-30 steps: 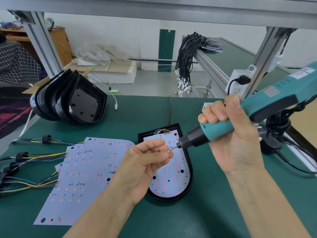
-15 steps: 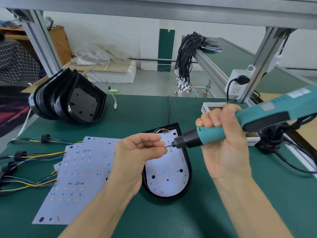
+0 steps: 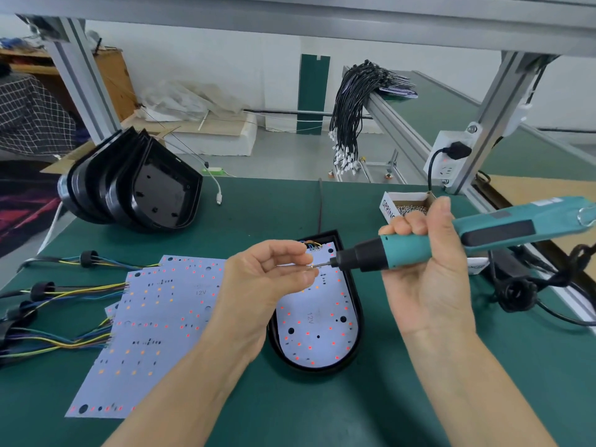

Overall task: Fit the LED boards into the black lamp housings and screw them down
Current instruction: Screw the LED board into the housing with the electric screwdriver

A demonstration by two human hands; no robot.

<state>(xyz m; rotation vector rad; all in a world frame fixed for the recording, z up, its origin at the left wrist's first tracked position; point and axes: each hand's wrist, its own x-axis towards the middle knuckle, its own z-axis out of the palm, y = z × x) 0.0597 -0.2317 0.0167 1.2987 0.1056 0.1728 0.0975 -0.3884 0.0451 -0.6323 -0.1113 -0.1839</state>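
Note:
A black lamp housing [image 3: 358, 304] lies flat on the green table, with a white LED board [image 3: 317, 327] seated inside it. Above the board, my left hand [image 3: 264, 285] pinches a small screw [image 3: 312, 268] at its fingertips. My right hand [image 3: 425, 272] grips a teal electric screwdriver [image 3: 451, 240], held nearly level, and its bit tip meets the screw. Several loose LED boards [image 3: 154, 324] with coloured wires lie in a pile to the left. A stack of empty black housings [image 3: 135, 185] stands on edge at the back left.
A small cardboard box of screws [image 3: 406, 206] sits behind my right hand. The screwdriver's black cable [image 3: 522, 291] coils at the right, near a power socket [image 3: 448, 159] on the aluminium frame post. A bundle of black wire leads [image 3: 351, 114] hangs over a rail at the back.
Both hands have shifted slightly lower and left over the housing, and the screwdriver has tilted closer to level. The screw stays pinched at the bit tip.

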